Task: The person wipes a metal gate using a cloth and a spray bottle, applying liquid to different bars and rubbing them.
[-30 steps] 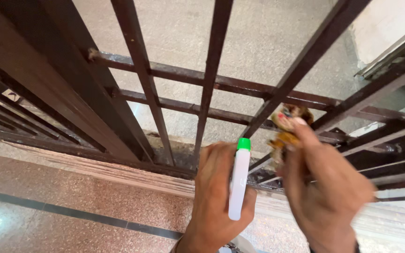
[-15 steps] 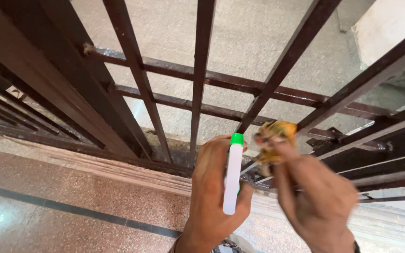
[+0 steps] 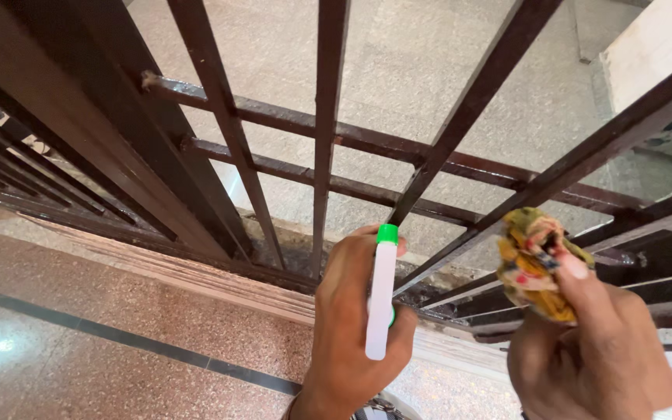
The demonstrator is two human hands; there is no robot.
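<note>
Hands at the iron grille, bottle in one and rag in the other

Bars of a dark brown metal grille fill most of the view, upright rods crossed by two horizontal rails, with pale speckled paving showing through from the far side. At the foot of the grille runs a grimy sill, and on the near side lies a reddish speckled floor with a thin dark stripe across it.

The person's left hand is curled closed around a slim white spray bottle with a green tip, the bottle standing nearly upright, its tip up near the lower ends of the bars and its body pressed into the palm. The fingers wrap it from behind, so only the thumb side shows.

The right hand is bunched shut on a crumpled cloth, yellow and green with red specks, pinched between thumb and fingers. The cloth sits just beside a slanting bar at the lower right of the grille; whether it actually touches the metal I cannot tell. The two hands are near each other, a bar's gap between them.
</note>
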